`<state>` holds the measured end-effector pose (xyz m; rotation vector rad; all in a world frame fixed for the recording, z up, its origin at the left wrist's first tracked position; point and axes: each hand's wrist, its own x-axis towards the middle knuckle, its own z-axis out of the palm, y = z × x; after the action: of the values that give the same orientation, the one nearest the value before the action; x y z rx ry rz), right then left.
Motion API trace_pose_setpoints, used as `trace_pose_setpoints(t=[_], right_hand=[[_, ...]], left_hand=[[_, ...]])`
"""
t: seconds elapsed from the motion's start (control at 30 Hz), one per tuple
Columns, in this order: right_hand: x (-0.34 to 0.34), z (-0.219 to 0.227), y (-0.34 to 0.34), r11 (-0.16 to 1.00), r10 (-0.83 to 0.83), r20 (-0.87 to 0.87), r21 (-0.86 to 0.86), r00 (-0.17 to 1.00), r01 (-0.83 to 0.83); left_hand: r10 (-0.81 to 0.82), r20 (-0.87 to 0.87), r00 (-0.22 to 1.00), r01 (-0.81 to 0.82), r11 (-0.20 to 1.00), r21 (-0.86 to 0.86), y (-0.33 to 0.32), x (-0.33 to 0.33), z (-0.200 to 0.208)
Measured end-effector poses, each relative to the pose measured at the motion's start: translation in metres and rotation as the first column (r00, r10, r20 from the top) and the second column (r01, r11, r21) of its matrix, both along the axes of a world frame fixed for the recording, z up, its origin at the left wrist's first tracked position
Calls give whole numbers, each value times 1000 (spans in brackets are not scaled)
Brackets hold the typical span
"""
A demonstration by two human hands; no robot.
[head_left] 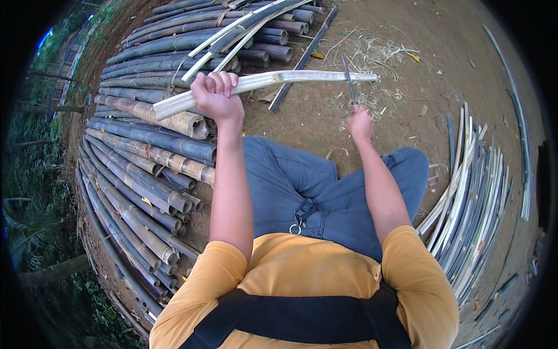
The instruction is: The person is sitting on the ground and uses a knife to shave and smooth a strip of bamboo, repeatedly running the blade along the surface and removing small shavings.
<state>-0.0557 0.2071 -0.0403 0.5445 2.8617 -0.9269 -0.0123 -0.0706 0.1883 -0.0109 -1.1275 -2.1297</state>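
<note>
Left hand (216, 96) fingers grip bamboo strip (273, 81); right hand (360, 122) holds knife (349, 78).

Outdoor spot, plain daylight, no walls anywhere. The ground (407, 35) is bare brown dirt with dry shavings scattered on it. Left of that dirt patch there's a big stack of whole bamboo poles (139, 168), and beyond the stack it's green trees and brush (29, 174). On the patch's right edge lies a pile of split bamboo strips (476, 203).
</note>
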Motion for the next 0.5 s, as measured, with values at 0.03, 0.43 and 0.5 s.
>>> trace_pose_setpoints(t=[0.03,0.43,0.5], right_hand=[[5,4,-8,997,64,-24,-44,998,-65],[-4,-6,11,998,-19,46,-52,999,22],[-3,2,11,999,-23,49,-24,999,24]], left_hand=[[15,3,1000,-15,1000,1,0,-1,2],[1,-8,1000,-1,998,64,-6,0,-3],[-31,-42,999,34,997,72,-4,-1,-5]])
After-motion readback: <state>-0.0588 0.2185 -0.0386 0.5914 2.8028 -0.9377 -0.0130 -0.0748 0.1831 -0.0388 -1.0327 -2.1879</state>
